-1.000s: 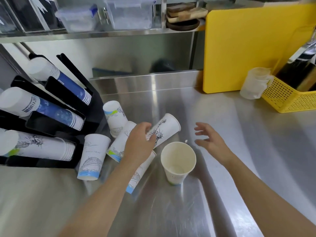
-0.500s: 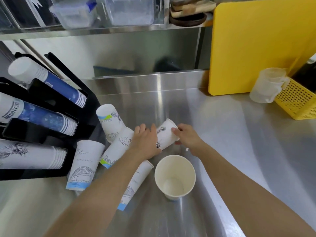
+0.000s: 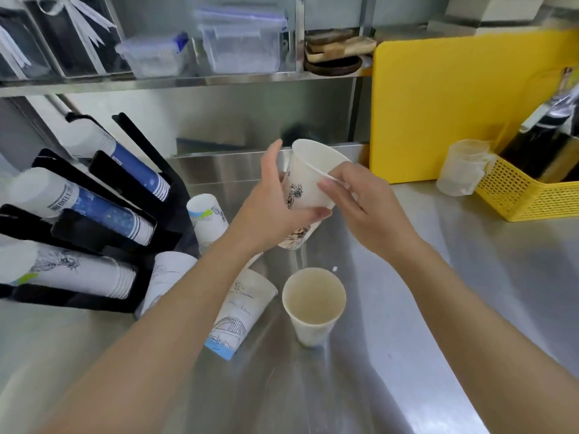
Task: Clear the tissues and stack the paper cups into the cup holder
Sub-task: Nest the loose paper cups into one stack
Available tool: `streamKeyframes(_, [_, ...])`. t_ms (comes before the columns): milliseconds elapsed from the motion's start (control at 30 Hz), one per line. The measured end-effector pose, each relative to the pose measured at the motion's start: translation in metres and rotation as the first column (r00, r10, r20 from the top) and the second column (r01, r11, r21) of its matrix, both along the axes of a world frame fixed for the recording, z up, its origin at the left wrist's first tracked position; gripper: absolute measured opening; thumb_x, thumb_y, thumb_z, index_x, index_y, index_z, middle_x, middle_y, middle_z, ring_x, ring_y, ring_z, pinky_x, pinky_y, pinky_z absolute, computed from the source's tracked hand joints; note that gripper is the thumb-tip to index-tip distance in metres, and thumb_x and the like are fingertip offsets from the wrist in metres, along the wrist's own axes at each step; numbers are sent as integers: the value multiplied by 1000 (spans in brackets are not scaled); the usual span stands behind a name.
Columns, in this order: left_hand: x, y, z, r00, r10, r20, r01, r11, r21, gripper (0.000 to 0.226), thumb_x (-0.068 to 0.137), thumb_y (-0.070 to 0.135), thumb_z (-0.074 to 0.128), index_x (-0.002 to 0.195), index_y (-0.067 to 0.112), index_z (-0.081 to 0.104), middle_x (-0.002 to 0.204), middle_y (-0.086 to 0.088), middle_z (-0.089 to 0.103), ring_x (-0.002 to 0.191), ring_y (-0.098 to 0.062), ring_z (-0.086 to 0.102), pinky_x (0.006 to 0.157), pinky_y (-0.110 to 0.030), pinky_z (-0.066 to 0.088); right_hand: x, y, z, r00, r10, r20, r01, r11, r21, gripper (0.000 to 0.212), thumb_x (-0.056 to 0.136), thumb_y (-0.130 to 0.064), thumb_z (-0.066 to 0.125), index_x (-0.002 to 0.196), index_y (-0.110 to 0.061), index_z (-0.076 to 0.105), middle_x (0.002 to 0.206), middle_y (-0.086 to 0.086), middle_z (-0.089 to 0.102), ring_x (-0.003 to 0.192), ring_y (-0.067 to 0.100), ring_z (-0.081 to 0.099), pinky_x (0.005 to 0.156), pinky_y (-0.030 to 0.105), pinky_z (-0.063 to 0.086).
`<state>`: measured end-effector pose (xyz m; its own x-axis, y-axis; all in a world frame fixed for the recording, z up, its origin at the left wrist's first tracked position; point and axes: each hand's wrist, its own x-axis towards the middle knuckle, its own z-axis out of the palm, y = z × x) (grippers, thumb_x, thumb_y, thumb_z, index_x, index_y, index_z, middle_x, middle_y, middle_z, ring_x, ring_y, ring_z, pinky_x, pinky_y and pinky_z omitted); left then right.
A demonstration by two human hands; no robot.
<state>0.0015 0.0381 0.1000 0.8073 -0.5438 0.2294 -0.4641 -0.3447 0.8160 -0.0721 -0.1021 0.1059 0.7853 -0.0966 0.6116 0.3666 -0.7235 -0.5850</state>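
Observation:
Both hands hold one white printed paper cup (image 3: 308, 180) tilted in the air above the counter, mouth up and to the right. My left hand (image 3: 269, 211) wraps its side; my right hand (image 3: 354, 198) pinches its rim. Another cup (image 3: 297, 238) shows just under the left hand. An empty cup (image 3: 313, 305) stands upright below. Other cups lie or stand upside down near the holder: one (image 3: 208, 219), one (image 3: 235, 314), one (image 3: 166, 277). The black cup holder (image 3: 103, 242) at left carries three slanted cup stacks. No tissue is visible.
A yellow cutting board (image 3: 454, 104) leans at the back right. A yellow basket (image 3: 526, 195) with a dark bottle and a clear measuring cup (image 3: 463, 170) stand beside it. A shelf above holds plastic containers (image 3: 241, 42). The steel counter (image 3: 470, 292) extends right.
My right hand reached in and took the rim of the lying cup; both hands have since lifted it off the counter and tilted its mouth upward.

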Motion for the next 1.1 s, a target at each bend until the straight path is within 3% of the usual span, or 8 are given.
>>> streamKeyframes(200, [-46, 18, -15, 993, -89, -82, 87, 996, -33, 92, 61, 41, 80, 133, 36, 23, 111, 23, 52, 101, 12, 52, 81, -13, 46, -52, 17, -1, 999, -45, -17, 41, 980, -193, 27, 90, -19, 48, 77, 2, 59, 71, 10, 61, 68, 19, 47, 68, 26, 40])
streamKeyframes(267, [-56, 23, -28, 986, -87, -140, 83, 996, -32, 89, 58, 41, 80, 129, 35, 27, 115, 16, 55, 105, 2, 55, 88, -25, 49, -63, 24, -11, 998, -42, -43, 30, 964, -263, 27, 89, -17, 49, 74, 3, 59, 69, 16, 64, 67, 32, 54, 65, 43, 43])
streamKeyframes(367, [-64, 28, -51, 980, -69, -187, 86, 992, 87, 86, 56, 41, 80, 126, 24, 34, 121, 1, 56, 112, -20, 55, 95, -45, 47, -73, 31, -33, 995, -45, -85, 13, 937, -348, 30, 90, -20, 48, 74, 1, 62, 67, 16, 64, 63, 34, 58, 61, 44, 45])
streamKeyframes(533, [-65, 40, -90, 987, -106, -119, 148, 887, 438, 85, 57, 47, 79, 129, 20, 41, 126, -6, 51, 120, -27, 44, 102, -44, 38, -85, 37, -81, 961, -93, -259, -66, 837, -544, 24, 89, -20, 49, 86, -7, 69, 69, 12, 66, 67, 32, 61, 65, 41, 45])
streamKeyframes(633, [-60, 53, -106, 988, -137, -68, 153, 830, 536, 93, 60, 48, 76, 136, 25, 28, 136, -2, 38, 128, -24, 30, 108, -40, 27, -87, 40, -92, 920, -114, -376, -106, 850, -516, 41, 93, -37, 35, 95, -14, 69, 80, 8, 67, 82, 31, 60, 79, 44, 38])
streamKeyframes(733, [-51, 65, -113, 996, -84, -15, 78, 815, 574, 95, 63, 51, 74, 139, 26, 24, 143, -3, 32, 134, -25, 25, 109, -38, 23, -85, 45, -88, 962, -157, -223, 18, 852, -523, 40, 87, -43, 43, 96, -15, 70, 87, 6, 69, 84, 26, 63, 85, 42, 36])
streamKeyframes(967, [-39, 93, -148, 938, 346, -33, -243, 723, 647, 110, 62, 55, 71, 144, 16, 8, 138, -12, 41, 128, -33, 38, 105, -45, 33, -53, 93, -55, 999, -3, -37, -9, 949, -315, 17, 85, -11, 53, 78, -2, 65, 70, 12, 64, 63, 29, 56, 57, 33, 45])
streamKeyframes(1100, [-41, 104, -161, 890, 423, -170, -253, 769, 587, 79, 61, 42, 73, 123, 7, 40, 118, -12, 57, 105, -28, 56, 84, -36, 47, -37, 115, -61, 992, 9, -127, -50, 945, -324, 12, 85, -11, 58, 85, -2, 65, 79, 15, 66, 71, 33, 59, 57, 37, 49])
